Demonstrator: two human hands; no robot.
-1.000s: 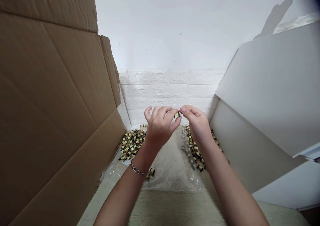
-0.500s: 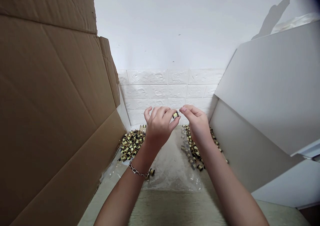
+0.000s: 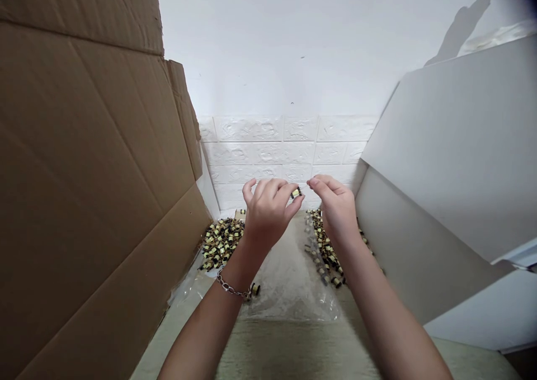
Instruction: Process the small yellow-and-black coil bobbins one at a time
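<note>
"How far along?"
"On my feed, one coil (image 3: pixel 296 192), mid-handling, pinched in the left hand (image 3: pixel 266 212); right hand (image 3: pixel 339 206) beside it, fingertips together. Left pile (image 3: pixel 222 243), right pile (image 3: pixel 329 251): which is done, I can't tell."

Silver chain-link bracelet (image 3: pixel 227 286) on left wrist (image 3: pixel 240 272)

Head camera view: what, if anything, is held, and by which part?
The left hand pinches a small yellow-and-black spool-shaped part by its top and bottom, between forefinger and thumb. Whether the right hand pinches anything is too fine to tell.
</note>
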